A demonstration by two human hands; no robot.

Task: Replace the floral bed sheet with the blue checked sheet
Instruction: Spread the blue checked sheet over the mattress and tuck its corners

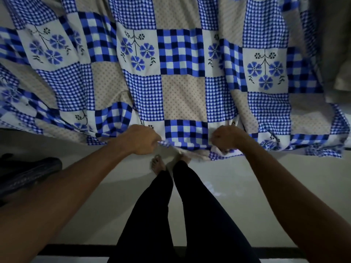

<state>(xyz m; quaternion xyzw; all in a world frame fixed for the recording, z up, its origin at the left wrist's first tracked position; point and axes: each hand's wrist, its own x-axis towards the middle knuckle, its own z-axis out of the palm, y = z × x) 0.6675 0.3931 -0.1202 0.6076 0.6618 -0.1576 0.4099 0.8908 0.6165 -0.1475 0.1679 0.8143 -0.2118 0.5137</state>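
Observation:
The blue checked sheet (182, 57), a patchwork of blue gingham, beige dotted and blue-flower squares, lies spread and wrinkled over the bed across the whole upper half of the head view. Its near hem hangs over the bed's edge just above my feet. My left hand (141, 139) grips the hem in a fist left of centre. My right hand (227, 137) grips the same hem a short way to the right. A checked square stretches between the two hands. No floral sheet is visible; whatever lies under the checked sheet is hidden.
I stand barefoot in dark trousers (180, 215) on a pale floor (114, 196) close to the bed. A dark object (28, 173) lies on the floor at the left. A grey-beige cloth or curtain (334, 54) hangs at the right edge.

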